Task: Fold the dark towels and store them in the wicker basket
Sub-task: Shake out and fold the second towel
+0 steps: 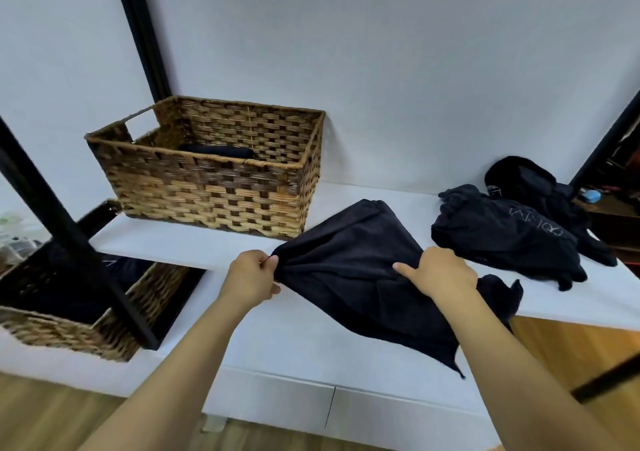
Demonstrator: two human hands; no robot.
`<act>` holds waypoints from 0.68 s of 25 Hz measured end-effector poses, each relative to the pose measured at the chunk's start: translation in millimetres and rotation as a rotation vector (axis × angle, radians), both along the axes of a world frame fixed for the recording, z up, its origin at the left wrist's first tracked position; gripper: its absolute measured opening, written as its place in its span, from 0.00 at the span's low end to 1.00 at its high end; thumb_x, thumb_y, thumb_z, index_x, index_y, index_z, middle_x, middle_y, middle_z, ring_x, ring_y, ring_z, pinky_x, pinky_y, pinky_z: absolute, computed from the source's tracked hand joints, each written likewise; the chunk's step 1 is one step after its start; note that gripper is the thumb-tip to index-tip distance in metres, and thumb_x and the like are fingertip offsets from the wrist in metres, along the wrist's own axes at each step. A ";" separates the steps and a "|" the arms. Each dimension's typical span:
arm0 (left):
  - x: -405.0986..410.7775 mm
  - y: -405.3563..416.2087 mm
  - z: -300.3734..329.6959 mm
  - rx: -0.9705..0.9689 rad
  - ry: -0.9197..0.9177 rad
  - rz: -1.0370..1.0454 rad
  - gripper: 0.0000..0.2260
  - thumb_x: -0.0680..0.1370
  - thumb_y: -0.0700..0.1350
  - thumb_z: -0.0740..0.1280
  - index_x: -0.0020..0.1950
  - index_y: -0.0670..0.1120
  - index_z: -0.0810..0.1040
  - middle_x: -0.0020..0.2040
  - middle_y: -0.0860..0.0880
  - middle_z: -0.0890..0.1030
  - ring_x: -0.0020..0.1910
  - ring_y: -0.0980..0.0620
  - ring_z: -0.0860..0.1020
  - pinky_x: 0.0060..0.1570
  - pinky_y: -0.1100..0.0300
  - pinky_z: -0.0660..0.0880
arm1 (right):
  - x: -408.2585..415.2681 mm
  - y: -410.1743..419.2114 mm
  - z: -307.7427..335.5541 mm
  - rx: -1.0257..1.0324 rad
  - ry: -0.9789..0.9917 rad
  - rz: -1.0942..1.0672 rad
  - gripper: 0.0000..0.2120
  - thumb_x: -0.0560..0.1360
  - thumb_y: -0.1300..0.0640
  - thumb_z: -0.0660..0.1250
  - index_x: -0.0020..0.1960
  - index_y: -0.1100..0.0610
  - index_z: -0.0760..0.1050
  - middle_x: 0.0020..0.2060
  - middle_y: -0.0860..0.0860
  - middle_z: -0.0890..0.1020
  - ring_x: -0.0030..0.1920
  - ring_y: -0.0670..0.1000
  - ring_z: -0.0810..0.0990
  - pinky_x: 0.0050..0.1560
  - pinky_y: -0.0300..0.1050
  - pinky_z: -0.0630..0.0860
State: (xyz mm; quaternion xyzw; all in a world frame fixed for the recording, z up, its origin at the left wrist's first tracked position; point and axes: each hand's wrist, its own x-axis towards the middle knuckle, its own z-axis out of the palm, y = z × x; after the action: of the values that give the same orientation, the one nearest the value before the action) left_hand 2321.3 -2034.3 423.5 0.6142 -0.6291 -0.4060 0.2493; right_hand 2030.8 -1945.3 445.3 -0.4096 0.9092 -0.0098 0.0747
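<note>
A dark navy towel point(349, 263) lies bunched on the white shelf point(207, 246), one corner hanging over the front edge. My left hand point(251, 277) pinches its left edge. My right hand point(440, 274) grips the towel's right part with fingers curled into the cloth. The wicker basket point(207, 194) stands behind and to the left on the shelf, with a folded dark towel point(216, 151) inside it. A crumpled pile of dark towels point(505, 236) lies at the right end of the shelf.
A second wicker basket point(69, 305) holding dark cloth sits lower left, crossed by a black frame post point(69, 229). White drawers point(311, 405) lie under the shelf, wood floor below. Another black post point(609, 139) rises at far right.
</note>
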 end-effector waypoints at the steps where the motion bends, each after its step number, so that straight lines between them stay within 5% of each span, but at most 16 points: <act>1: 0.7 2.6 -0.9 0.045 0.107 0.023 0.14 0.85 0.48 0.60 0.50 0.39 0.78 0.45 0.43 0.84 0.37 0.48 0.86 0.47 0.48 0.84 | 0.4 3.4 -3.3 -0.022 -0.038 0.011 0.24 0.77 0.34 0.64 0.49 0.56 0.72 0.48 0.52 0.78 0.47 0.56 0.78 0.45 0.49 0.74; 4: 0.9 10.6 -10.7 0.136 0.305 0.092 0.16 0.86 0.49 0.57 0.53 0.38 0.77 0.46 0.45 0.81 0.40 0.48 0.82 0.48 0.50 0.79 | 2.7 10.1 -15.0 -0.125 -0.205 0.061 0.14 0.82 0.46 0.62 0.49 0.57 0.69 0.44 0.51 0.76 0.45 0.55 0.76 0.45 0.49 0.73; 11: 7.2 6.3 -29.4 0.135 0.415 0.153 0.17 0.86 0.52 0.56 0.52 0.41 0.77 0.51 0.42 0.82 0.49 0.45 0.78 0.57 0.43 0.78 | 15.1 27.3 -20.3 -0.571 -0.494 0.040 0.11 0.84 0.50 0.60 0.54 0.59 0.69 0.42 0.51 0.77 0.40 0.48 0.75 0.36 0.42 0.69; 14: 12.9 8.1 -38.8 0.143 0.414 0.193 0.24 0.83 0.59 0.60 0.47 0.37 0.79 0.46 0.44 0.82 0.47 0.46 0.79 0.53 0.47 0.78 | 22.0 25.5 -32.5 -0.462 -0.406 0.092 0.12 0.82 0.48 0.61 0.52 0.57 0.73 0.40 0.49 0.79 0.42 0.54 0.78 0.50 0.52 0.76; 17: 21.8 14.4 -51.9 0.206 0.282 0.102 0.29 0.77 0.66 0.65 0.32 0.40 0.72 0.33 0.42 0.75 0.35 0.46 0.74 0.38 0.55 0.70 | 27.9 26.1 -41.5 -0.383 -0.277 0.136 0.13 0.83 0.47 0.59 0.57 0.56 0.74 0.40 0.47 0.78 0.46 0.56 0.77 0.62 0.55 0.68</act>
State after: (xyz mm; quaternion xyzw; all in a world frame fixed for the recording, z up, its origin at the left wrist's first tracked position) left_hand 2343.0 -2019.8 371.6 0.6047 -0.5108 -0.5373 0.2910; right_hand 2058.8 -1919.2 403.7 -0.4714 0.8421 -0.2328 0.1202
